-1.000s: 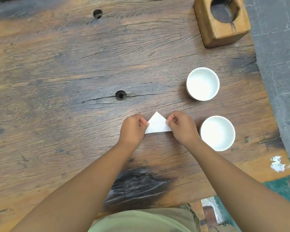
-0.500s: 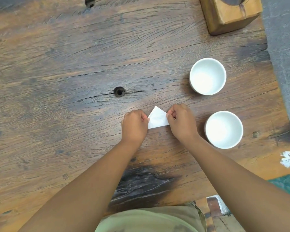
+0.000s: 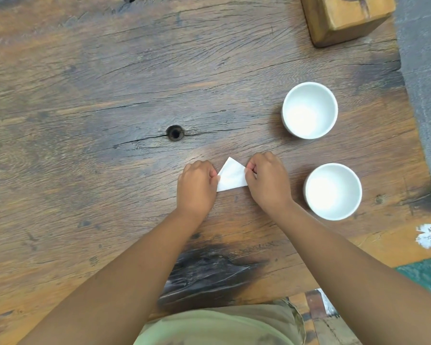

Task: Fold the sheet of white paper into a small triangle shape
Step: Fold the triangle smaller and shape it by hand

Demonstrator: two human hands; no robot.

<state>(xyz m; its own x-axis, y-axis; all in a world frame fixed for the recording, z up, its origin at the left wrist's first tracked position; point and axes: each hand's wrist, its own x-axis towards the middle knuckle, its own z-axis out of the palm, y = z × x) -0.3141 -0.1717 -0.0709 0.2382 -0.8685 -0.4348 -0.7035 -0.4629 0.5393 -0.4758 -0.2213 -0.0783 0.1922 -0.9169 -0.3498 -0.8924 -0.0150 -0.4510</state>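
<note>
A small white paper triangle (image 3: 231,176) lies on the worn wooden table (image 3: 110,95), its tip pointing away from me. My left hand (image 3: 197,186) pinches the paper's left corner with curled fingers. My right hand (image 3: 266,181) pinches the right corner in the same way. The two lower corners are hidden under my fingers.
Two white cups stand to the right: one (image 3: 309,110) farther back, one (image 3: 333,191) close beside my right wrist. A wooden block (image 3: 346,18) sits at the back right. A knot hole (image 3: 175,132) lies beyond the paper. The table's right edge is near the cups.
My hands have drawn a little closer together on the paper, so less of the triangle shows. The camera has shifted, moving the table contents in view.
</note>
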